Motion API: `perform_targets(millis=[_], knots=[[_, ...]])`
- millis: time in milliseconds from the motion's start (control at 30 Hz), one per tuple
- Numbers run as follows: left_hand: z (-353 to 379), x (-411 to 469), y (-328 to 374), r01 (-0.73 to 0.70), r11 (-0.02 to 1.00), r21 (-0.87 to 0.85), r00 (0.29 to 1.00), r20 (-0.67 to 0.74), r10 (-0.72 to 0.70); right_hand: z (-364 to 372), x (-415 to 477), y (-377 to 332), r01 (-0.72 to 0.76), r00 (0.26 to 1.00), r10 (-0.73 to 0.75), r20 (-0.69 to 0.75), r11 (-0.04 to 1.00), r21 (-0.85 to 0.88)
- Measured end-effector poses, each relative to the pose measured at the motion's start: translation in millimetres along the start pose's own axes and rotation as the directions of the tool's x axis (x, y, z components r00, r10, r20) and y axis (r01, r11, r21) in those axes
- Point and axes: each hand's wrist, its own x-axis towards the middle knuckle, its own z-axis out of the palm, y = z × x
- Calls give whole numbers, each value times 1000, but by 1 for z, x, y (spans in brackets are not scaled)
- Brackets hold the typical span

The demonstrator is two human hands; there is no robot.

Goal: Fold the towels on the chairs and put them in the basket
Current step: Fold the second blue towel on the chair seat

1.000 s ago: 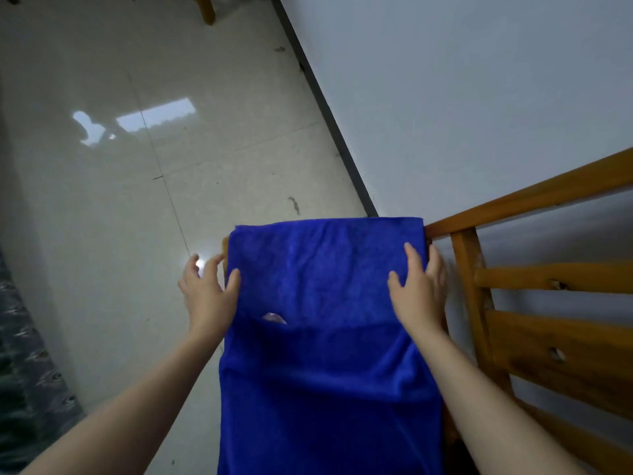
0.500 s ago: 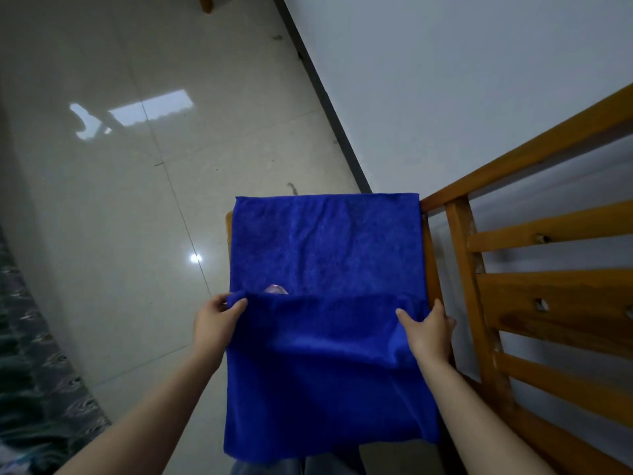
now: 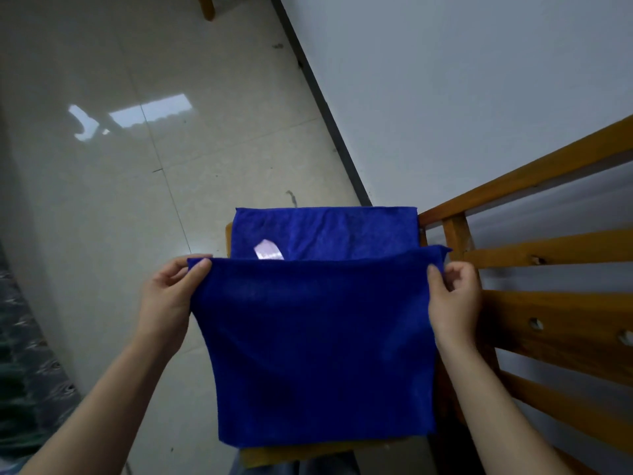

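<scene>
A blue towel (image 3: 318, 337) hangs over the wooden arm of a chair (image 3: 534, 323). My left hand (image 3: 168, 296) pinches the near layer's upper left corner, and my right hand (image 3: 452, 296) pinches its upper right corner. That near layer is lifted and stretched flat between both hands. Behind it the towel's far part (image 3: 325, 231) still lies on the arm, with a white label (image 3: 269, 252) showing. No basket is in view.
The slatted orange-brown wooden frame (image 3: 565, 262) fills the right side against a grey-white wall (image 3: 462, 97). Glossy pale floor tiles (image 3: 102, 200) spread to the left. A wooden leg (image 3: 205, 6) stands at the top, and a dark patterned fabric (image 3: 20, 354) lies at the left edge.
Both hands slid back from the towel's far fold to its near edge, pinched the two corners and lifted that layer up and toward me, uncovering the label.
</scene>
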Motion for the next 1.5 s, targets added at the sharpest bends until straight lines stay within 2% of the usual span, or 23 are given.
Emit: perform_targets(millis=[100, 233, 433, 500, 533, 600, 700, 833, 1000, 1133, 1267, 1367, 1500], knots=[[18, 25, 16, -51, 999, -7, 998, -22, 51, 21, 21, -16, 44, 997, -42, -63, 998, 38], [37, 59, 19, -85, 996, 23, 996, -29, 85, 44, 43, -12, 72, 989, -78, -127, 996, -51], [57, 100, 0, -31, 998, 63, 995, -94, 37, 67, 69, -2, 126, 978, -157, -140, 971, -204], [62, 109, -8, 2, 998, 70, 992, -128, 7, 75, 75, 1, 122, 978, -167, -124, 943, -309], [64, 113, -13, 14, 995, 103, 991, -130, 0, 79, 78, 3, 103, 984, -149, -94, 920, -379], [62, 119, -26, 48, 959, 280, 995, -96, -21, 84, 78, 9, 46, 998, -58, -9, 865, -499], [51, 108, -50, 117, 830, 545, 993, -68, -95, 80, 60, 25, 35, 993, 38, 115, 818, -574], [30, 63, -86, 156, 773, 614, 988, -88, -130, 52, 17, 54, 57, 983, 54, 176, 820, -570], [-5, -14, -123, 335, 740, 583, 940, -159, -301, 11, -34, 88, -128, 973, 209, 93, 835, -535], [-24, -63, -142, 463, 736, 494, 882, -178, -436, -12, -70, 111, -287, 928, 370, 32, 769, -571], [-32, -89, -154, 485, 702, 522, 865, -170, -472, -23, -97, 125, -390, 860, 507, 49, 717, -579], [-36, -99, -158, 511, 681, 525, 848, -174, -501, -26, -106, 135, -493, 808, 582, 93, 755, -432], [-42, -98, -160, 586, 717, 378, 809, -224, -544, -32, -111, 137, -645, 727, 675, 124, 734, -214]])
